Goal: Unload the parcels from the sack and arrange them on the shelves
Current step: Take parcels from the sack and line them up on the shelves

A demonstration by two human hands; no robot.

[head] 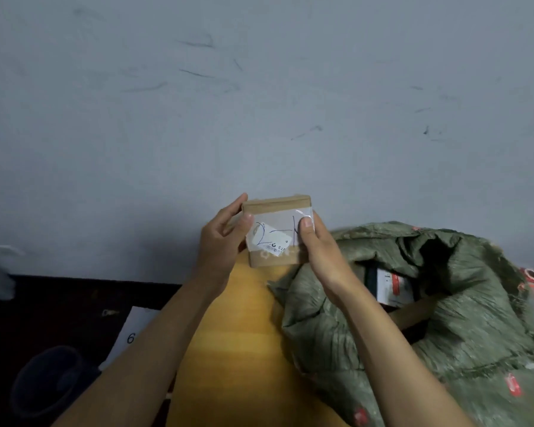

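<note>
1. We hold a small square brown cardboard parcel (276, 231) with a white label, raised in front of the grey wall (259, 103).
2. Our left hand (221, 238) grips its left edge; our right hand (318, 245) pinches its right edge.
3. The crumpled open green woven sack (463, 328) lies below and right of our right hand, on the yellow wooden counter (235, 334), more parcels inside.

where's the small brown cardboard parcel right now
In the head view the small brown cardboard parcel is mid-frame, held up by both hands, left hand and right hand, above the yellow wooden surface, left of the open green woven sack.
</note>
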